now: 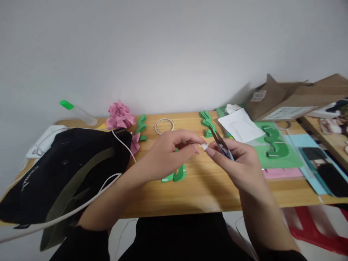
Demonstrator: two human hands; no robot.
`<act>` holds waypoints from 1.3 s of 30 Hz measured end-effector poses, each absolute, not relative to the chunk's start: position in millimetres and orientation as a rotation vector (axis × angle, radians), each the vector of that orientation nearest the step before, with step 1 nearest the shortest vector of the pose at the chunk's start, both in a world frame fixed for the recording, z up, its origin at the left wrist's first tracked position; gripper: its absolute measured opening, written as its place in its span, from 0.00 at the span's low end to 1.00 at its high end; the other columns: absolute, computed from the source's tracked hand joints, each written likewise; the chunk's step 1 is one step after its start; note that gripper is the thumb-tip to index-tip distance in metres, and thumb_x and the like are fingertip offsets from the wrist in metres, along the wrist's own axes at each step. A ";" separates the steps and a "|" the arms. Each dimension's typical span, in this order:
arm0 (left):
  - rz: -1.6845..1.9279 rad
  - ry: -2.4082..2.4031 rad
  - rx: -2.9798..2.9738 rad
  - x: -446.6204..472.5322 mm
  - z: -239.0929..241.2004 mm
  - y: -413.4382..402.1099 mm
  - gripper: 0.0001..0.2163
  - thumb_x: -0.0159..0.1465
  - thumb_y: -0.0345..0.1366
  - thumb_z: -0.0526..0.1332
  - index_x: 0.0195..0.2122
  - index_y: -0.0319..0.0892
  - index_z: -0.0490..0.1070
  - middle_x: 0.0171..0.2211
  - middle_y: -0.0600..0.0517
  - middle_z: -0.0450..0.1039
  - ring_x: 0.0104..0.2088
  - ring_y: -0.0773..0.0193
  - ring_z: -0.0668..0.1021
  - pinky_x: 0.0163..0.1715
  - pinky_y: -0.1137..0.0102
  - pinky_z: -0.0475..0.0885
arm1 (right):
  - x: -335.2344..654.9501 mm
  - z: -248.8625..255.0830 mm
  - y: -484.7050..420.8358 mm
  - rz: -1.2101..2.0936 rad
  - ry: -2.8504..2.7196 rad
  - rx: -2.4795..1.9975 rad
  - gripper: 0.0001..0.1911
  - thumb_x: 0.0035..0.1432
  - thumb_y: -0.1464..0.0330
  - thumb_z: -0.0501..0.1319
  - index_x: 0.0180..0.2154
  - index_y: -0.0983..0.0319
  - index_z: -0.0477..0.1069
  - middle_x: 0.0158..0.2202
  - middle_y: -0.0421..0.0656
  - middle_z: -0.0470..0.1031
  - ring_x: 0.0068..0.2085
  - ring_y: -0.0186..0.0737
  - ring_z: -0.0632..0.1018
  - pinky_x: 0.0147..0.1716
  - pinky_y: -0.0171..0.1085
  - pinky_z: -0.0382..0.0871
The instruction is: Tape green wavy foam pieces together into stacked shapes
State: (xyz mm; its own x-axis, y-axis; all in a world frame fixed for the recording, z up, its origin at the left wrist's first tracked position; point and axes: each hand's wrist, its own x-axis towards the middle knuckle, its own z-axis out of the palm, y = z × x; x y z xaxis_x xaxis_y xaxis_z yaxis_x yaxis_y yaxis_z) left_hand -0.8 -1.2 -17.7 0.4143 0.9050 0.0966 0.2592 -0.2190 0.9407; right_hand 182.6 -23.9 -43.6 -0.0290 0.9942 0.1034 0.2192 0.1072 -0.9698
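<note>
My left hand [174, 148] hovers above the wooden table [206, 188], fingers pinched on a small white piece [203, 146]. My right hand [236, 159] is closed around small dark scissors [220, 144], whose blades point up and to the left, close to the white piece. A green foam cut-out [178, 174] lies on the table just under my left hand.
A black bag [62, 170] with white cords covers the table's left side. Pink paper flowers [120, 115], green foam shapes [207, 122], a white ring [164, 125] and a white sheet [239, 125] lie further back. Green, pink and blue sheets [280, 152] and cardboard boxes [288, 98] fill the right.
</note>
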 end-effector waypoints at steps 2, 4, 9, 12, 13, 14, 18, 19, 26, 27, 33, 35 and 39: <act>0.898 1.030 1.850 -1.2 -21.1 -2.2 0.09 0.62 0.27 0.58 0.36 0.41 0.79 0.33 0.51 0.80 0.34 0.67 0.78 0.32 0.73 0.73 | 183.8 -43.7 -24.4 1.054 -1.445 -1.272 0.07 0.52 0.67 0.66 0.25 0.61 0.74 0.19 0.36 0.68 0.20 0.29 0.63 0.19 0.31 0.57; 0.968 1.024 2.037 -1.8 -25.4 -2.7 0.09 0.63 0.27 0.58 0.38 0.40 0.79 0.32 0.51 0.78 0.34 0.66 0.77 0.35 0.71 0.73 | 185.8 -43.5 -24.5 1.092 -1.460 -1.277 0.07 0.53 0.66 0.65 0.25 0.61 0.73 0.19 0.36 0.66 0.21 0.29 0.62 0.19 0.31 0.56; 1.152 1.099 2.263 -5.7 -30.2 1.6 0.11 0.63 0.27 0.57 0.43 0.37 0.77 0.34 0.49 0.76 0.34 0.65 0.76 0.38 0.68 0.72 | 193.4 -41.0 -19.6 1.258 -1.557 -1.249 0.10 0.55 0.65 0.63 0.24 0.62 0.71 0.20 0.35 0.62 0.23 0.29 0.60 0.21 0.33 0.53; 0.881 1.020 2.018 -8.0 -25.7 6.4 0.07 0.63 0.31 0.59 0.36 0.39 0.78 0.30 0.52 0.77 0.30 0.68 0.76 0.31 0.72 0.71 | 198.4 -37.9 -11.6 1.378 -1.664 -1.136 0.08 0.54 0.67 0.61 0.24 0.61 0.69 0.21 0.35 0.61 0.24 0.30 0.61 0.23 0.33 0.55; 0.768 0.962 1.907 -8.2 -24.0 7.8 0.06 0.62 0.32 0.60 0.34 0.40 0.77 0.29 0.52 0.77 0.29 0.68 0.76 0.29 0.73 0.71 | 199.8 -36.5 -8.6 1.411 -1.695 -1.095 0.08 0.54 0.68 0.60 0.24 0.61 0.68 0.21 0.35 0.60 0.24 0.30 0.60 0.23 0.33 0.54; 0.671 0.905 1.800 -8.0 -22.6 9.0 0.06 0.62 0.34 0.61 0.32 0.41 0.77 0.29 0.53 0.78 0.29 0.68 0.76 0.29 0.73 0.71 | 200.9 -34.8 -5.8 1.441 -1.723 -1.060 0.07 0.53 0.69 0.59 0.24 0.61 0.67 0.21 0.35 0.59 0.23 0.30 0.59 0.23 0.33 0.53; 0.507 0.788 1.572 -4.4 -20.2 10.9 0.05 0.60 0.35 0.62 0.29 0.41 0.76 0.28 0.53 0.77 0.28 0.69 0.76 0.29 0.74 0.71 | 202.7 -27.9 1.2 1.535 -1.848 -0.988 0.08 0.52 0.70 0.56 0.22 0.60 0.63 0.20 0.34 0.56 0.23 0.30 0.58 0.22 0.33 0.51; 0.493 0.786 1.574 -3.4 -20.0 10.8 0.05 0.60 0.35 0.63 0.29 0.41 0.76 0.27 0.54 0.76 0.27 0.69 0.75 0.28 0.75 0.71 | 202.8 -26.6 1.9 1.547 -1.886 -0.970 0.08 0.52 0.70 0.56 0.22 0.60 0.63 0.20 0.34 0.55 0.23 0.30 0.58 0.22 0.33 0.51; 0.406 0.788 1.706 0.1 -20.4 10.4 0.08 0.60 0.37 0.63 0.27 0.40 0.74 0.23 0.54 0.72 0.26 0.69 0.73 0.25 0.74 0.66 | 206.0 -25.1 2.6 1.505 -2.052 -0.886 0.08 0.52 0.73 0.54 0.22 0.59 0.63 0.20 0.33 0.56 0.22 0.29 0.58 0.21 0.32 0.51; 0.394 0.790 1.711 0.3 -21.0 10.7 0.08 0.60 0.37 0.63 0.26 0.40 0.74 0.23 0.55 0.72 0.25 0.69 0.73 0.25 0.75 0.66 | 206.8 -25.4 2.7 1.498 -2.066 -0.880 0.08 0.52 0.73 0.54 0.22 0.60 0.62 0.20 0.33 0.56 0.23 0.29 0.58 0.21 0.32 0.51; 0.338 0.798 1.703 2.1 -23.5 12.2 0.10 0.60 0.40 0.63 0.25 0.40 0.74 0.22 0.54 0.71 0.24 0.68 0.73 0.23 0.74 0.65 | 209.5 -25.4 3.6 1.464 -2.131 -0.861 0.08 0.52 0.74 0.54 0.22 0.60 0.62 0.20 0.33 0.56 0.22 0.29 0.58 0.21 0.31 0.51; 0.323 0.798 1.687 3.2 -23.0 12.2 0.10 0.59 0.39 0.64 0.24 0.40 0.74 0.22 0.54 0.71 0.25 0.67 0.74 0.24 0.74 0.66 | 209.8 -25.3 3.8 1.448 -2.151 -0.850 0.09 0.52 0.74 0.54 0.22 0.60 0.62 0.20 0.33 0.55 0.22 0.29 0.58 0.21 0.31 0.51; 0.282 0.802 1.673 4.5 -22.1 11.7 0.09 0.58 0.38 0.64 0.24 0.40 0.73 0.22 0.54 0.72 0.25 0.67 0.74 0.24 0.73 0.66 | 211.0 -24.9 4.2 1.392 -2.214 -0.855 0.10 0.53 0.74 0.55 0.22 0.60 0.61 0.19 0.33 0.55 0.22 0.28 0.58 0.21 0.31 0.52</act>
State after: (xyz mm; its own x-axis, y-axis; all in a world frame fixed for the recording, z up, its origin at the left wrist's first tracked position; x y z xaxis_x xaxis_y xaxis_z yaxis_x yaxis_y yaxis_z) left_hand 4.5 11.7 -22.1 0.7332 0.6386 -0.2334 0.3522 -0.0631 0.9338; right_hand 211.0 4.2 -24.9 -0.7391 0.6736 0.0036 0.2887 0.3217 -0.9018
